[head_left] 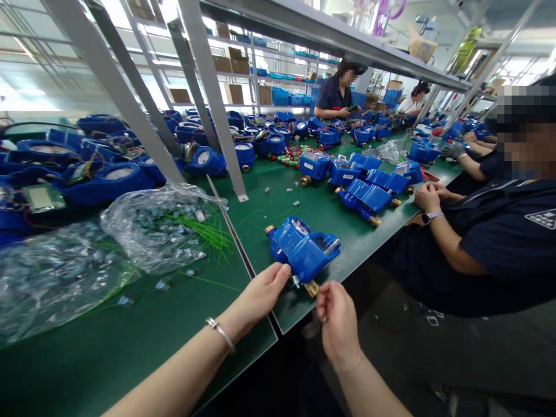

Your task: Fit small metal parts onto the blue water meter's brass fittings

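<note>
A blue water meter (303, 248) with brass ends lies on the green table (130, 341) near its front edge. My left hand (263, 292) rests against the meter's near left side, fingers together and touching the blue body. My right hand (335, 317) is closed in a pinch just right of the brass fitting (311, 288) at the meter's near end; what it pinches is too small to make out.
Clear plastic bags (160, 226) of small parts and green wires lie to the left. Several blue meters (367, 194) cover the table further back. A person in dark blue (499, 243) sits close on the right; others work beyond. Slanted metal posts (217, 98) rise from the table.
</note>
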Demonstrator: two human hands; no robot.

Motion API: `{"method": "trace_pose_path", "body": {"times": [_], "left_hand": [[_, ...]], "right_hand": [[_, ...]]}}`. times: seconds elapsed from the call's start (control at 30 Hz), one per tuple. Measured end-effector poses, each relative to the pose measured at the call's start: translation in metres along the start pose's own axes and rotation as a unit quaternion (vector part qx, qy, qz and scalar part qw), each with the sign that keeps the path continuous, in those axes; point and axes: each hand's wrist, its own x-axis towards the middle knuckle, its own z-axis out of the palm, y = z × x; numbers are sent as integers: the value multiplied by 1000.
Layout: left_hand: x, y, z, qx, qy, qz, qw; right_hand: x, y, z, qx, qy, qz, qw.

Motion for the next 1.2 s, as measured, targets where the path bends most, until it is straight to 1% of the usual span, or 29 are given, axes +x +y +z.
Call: {"method": "trace_pose_path", "body": {"times": [0.03, 0.07, 0.1, 0.13, 0.17, 0.23, 0.27, 0.33, 0.4, 0.47, 0.5, 0.57, 0.63, 0.7, 0.73, 0.77, 0.8, 0.83, 0.87, 0.9, 0.93, 0.97, 1.0, 1.03, 1.1, 1.2], "left_hand": [[-2, -1, 2, 10, 40, 2, 999], [-4, -1, 6, 19, 81, 7, 997], [-6, -1, 11, 27, 117, 14, 993], [-10, -1, 17, 34, 144, 26, 989], [-13, 0, 23, 38, 159, 41, 986], [-21, 0, 35, 33, 158, 69, 984], [-24, 0, 38, 25, 151, 76, 985], [-30, -1, 39, -3, 147, 65, 987], [-34, -3, 32, -33, 156, 38, 987], [-34, -4, 20, -42, 144, 20, 988], [-33, -5, 13, -25, 124, 17, 992], [-27, -4, 1, 33, 63, 10, 997], [-18, -3, -8, 86, 5, -2, 996], [-9, 0, -13, 106, -32, -15, 994], [-4, 3, -15, 110, -42, -17, 993], [0, 5, -16, 117, -52, -16, 992], [3, 8, -18, 125, -62, -14, 990], [6, 11, -19, 132, -70, -11, 989], [8, 13, -20, 137, -78, -8, 987], [10, 15, -21, 141, -85, -7, 986], [11, 16, -21, 143, -92, -7, 985], [11, 16, -21, 144, -98, -9, 985], [12, 16, -21, 143, -102, -12, 984], [11, 16, -21, 140, -105, -17, 984], [11, 13, -19, 130, -106, -28, 985], [9, 10, -16, 107, -102, -42, 988]], "right_hand": [[12, -3, -8, -7, 20, -44, 999], [26, -7, -14, -13, 26, -79, 996], [39, -12, -18, -19, 16, -103, 994], [50, -16, -19, -25, -8, -116, 993], [60, -20, -19, -32, -41, -120, 991], [69, -23, -14, -46, -108, -120, 986], [70, -22, -11, -54, -131, -122, 982], [66, -17, -8, -73, -148, -136, 977], [62, -11, -8, -105, -147, -157, 971], [60, -8, -12, -147, -144, -174, 963], [61, -9, -14, -170, -140, -180, 959], [62, -12, -19, -213, -123, -186, 951], [58, -16, -24, -252, -91, -197, 943], [45, -17, -26, -281, -35, -224, 932], [35, -16, -25, -307, 3, -257, 916], [23, -14, -23, -343, 30, -300, 890], [11, -11, -20, -391, 38, -344, 853], [0, -7, -15, -446, 25, -385, 808], [-11, -3, -10, -501, -1, -416, 759], [-19, 0, -4, -549, -33, -433, 714], [-24, 4, 3, -584, -59, -436, 682], [-28, 6, 9, -610, -67, -437, 658], [-29, 7, 14, -629, -61, -437, 640], [-28, 7, 19, -643, -52, -435, 628], [-26, 6, 25, -663, -39, -429, 612], [-24, 4, 29, -684, -22, -426, 592]]}}
